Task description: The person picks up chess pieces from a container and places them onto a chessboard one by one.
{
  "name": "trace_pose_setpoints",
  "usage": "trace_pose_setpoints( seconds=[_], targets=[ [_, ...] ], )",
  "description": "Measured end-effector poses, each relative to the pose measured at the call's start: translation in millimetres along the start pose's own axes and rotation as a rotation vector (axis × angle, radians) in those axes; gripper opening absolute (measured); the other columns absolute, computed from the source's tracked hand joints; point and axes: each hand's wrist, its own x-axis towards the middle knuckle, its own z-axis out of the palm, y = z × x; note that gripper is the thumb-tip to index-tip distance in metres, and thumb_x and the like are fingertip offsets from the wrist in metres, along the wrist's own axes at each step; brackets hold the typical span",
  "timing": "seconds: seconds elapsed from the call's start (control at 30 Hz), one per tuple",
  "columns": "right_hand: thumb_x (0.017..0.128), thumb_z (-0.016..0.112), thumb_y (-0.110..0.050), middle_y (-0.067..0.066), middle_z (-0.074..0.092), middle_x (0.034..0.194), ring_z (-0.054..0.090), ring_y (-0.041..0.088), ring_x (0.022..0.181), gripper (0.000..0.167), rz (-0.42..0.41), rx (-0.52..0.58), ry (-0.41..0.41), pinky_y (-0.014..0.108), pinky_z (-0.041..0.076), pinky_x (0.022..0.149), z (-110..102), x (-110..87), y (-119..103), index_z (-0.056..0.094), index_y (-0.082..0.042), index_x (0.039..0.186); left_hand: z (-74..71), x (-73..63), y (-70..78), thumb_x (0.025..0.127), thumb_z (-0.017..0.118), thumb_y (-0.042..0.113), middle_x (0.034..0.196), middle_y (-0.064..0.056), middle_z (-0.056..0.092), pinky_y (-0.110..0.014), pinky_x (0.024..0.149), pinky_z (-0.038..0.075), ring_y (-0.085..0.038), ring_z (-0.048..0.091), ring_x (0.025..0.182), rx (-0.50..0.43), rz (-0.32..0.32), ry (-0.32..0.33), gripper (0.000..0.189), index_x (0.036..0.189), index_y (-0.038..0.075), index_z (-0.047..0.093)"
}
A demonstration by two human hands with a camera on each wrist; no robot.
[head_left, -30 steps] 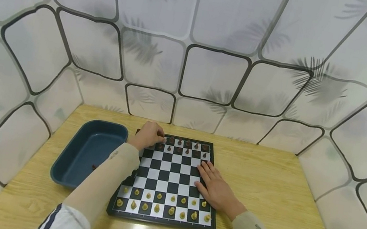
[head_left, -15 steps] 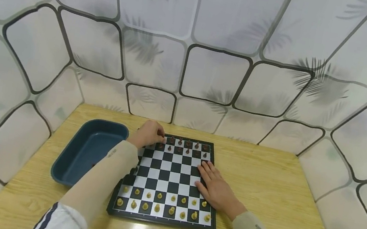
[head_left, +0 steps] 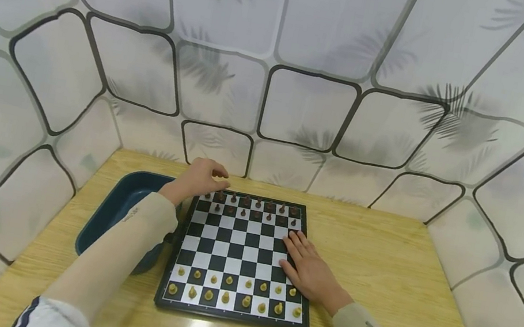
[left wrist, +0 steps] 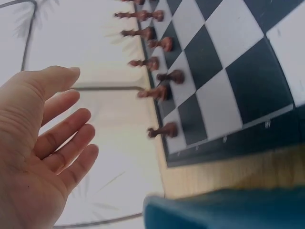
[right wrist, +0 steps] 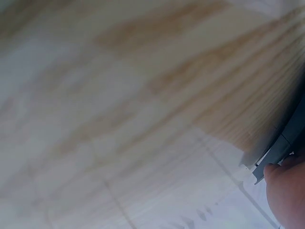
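Observation:
A black-and-white chessboard [head_left: 238, 236] lies flat on the table. Dark red chess pieces [head_left: 258, 204] stand in two rows along its far side, yellow ones [head_left: 225, 297] in two rows along the near side. My left hand [head_left: 201, 177] hovers over the far left corner, fingers loosely bent and holding nothing. In the left wrist view, a red chess piece [left wrist: 164, 130] stands on the corner square, apart from that hand. My right hand [head_left: 309, 266] rests on the board's right edge with its fingers extended; the right wrist view catches only a bit of it.
Left of the board stands a dark blue plastic bin [head_left: 109, 207], partly covered by my left forearm; its inside is mostly hidden. Wooden table surface [head_left: 373, 247] extends to the right. A patterned cloth wall [head_left: 306, 107] encloses the back and sides.
My left hand has let go of a red piece at the far left of the back row and moved up and left, its fingers spreading. The right hand stays put.

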Motion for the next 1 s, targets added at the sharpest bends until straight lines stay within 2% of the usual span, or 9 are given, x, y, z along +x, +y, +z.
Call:
trace_pose_setpoints(
  seconds=[0.17, 0.33, 0.47, 0.63, 0.8, 1.0],
  targets=[
    [0.112, 0.041, -0.049, 0.014, 0.029, 0.173, 0.020, 0.034, 0.163, 0.068, 0.002, -0.007, -0.010, 0.051, 0.026, 0.130, 2, 0.2, 1, 0.034, -0.007, 0.165, -17.2, -12.3, -10.1, 0.100, 0.072, 0.028, 0.123, -0.019, 0.075, -0.053, 0.098, 0.057, -0.036, 0.070, 0.113, -0.026, 0.014, 0.032, 0.036, 0.124, 0.002, 0.076],
    [0.112, 0.042, -0.048, 0.015, 0.030, 0.173, 0.020, 0.035, 0.163, 0.068, -0.004, 0.005, -0.001, 0.051, 0.027, 0.130, 2, -0.1, 1, 0.034, -0.006, 0.165, -34.9, -26.8, -24.4, 0.101, 0.071, 0.030, 0.119, -0.018, 0.076, -0.052, 0.093, 0.060, -0.035, 0.072, 0.109, -0.069, -0.023, 0.039, 0.037, 0.125, 0.001, 0.075],
    [0.112, 0.043, -0.048, 0.017, 0.032, 0.172, 0.023, 0.036, 0.162, 0.068, -0.012, 0.003, 0.014, 0.052, 0.028, 0.129, 0, 0.0, 1, 0.035, -0.005, 0.164, -46.6, -39.6, -35.8, 0.101, 0.071, 0.027, 0.112, -0.017, 0.078, -0.051, 0.090, 0.060, -0.034, 0.073, 0.103, -0.063, -0.015, 0.052, 0.031, 0.118, 0.002, 0.078],
    [0.112, 0.042, -0.049, 0.016, 0.030, 0.172, 0.021, 0.036, 0.163, 0.068, -0.003, 0.002, -0.003, 0.052, 0.026, 0.130, 1, 1.0, 1, 0.034, -0.006, 0.165, -54.8, -57.0, -51.1, 0.098, 0.074, 0.018, 0.103, -0.016, 0.079, -0.050, 0.088, 0.060, -0.031, 0.074, 0.095, -0.056, 0.018, 0.061, 0.021, 0.107, 0.001, 0.079],
    [0.112, 0.041, -0.049, 0.015, 0.029, 0.173, 0.019, 0.035, 0.163, 0.068, 0.005, 0.002, -0.019, 0.052, 0.025, 0.130, 0, 1.2, 0, 0.033, -0.007, 0.165, -60.3, -75.7, -63.9, 0.097, 0.076, 0.015, 0.100, -0.016, 0.080, -0.047, 0.083, 0.060, -0.029, 0.074, 0.090, -0.063, 0.029, 0.056, 0.019, 0.106, 0.000, 0.079],
    [0.112, 0.042, -0.047, 0.016, 0.030, 0.173, 0.021, 0.036, 0.163, 0.068, -0.005, 0.012, -0.009, 0.052, 0.026, 0.130, 0, 1.2, 0, 0.033, -0.005, 0.165, -65.3, -97.6, -74.0, 0.095, 0.078, 0.017, 0.101, -0.014, 0.080, -0.046, 0.081, 0.061, -0.029, 0.075, 0.090, -0.017, -0.002, -0.005, 0.021, 0.107, 0.000, 0.080]
  ],
)
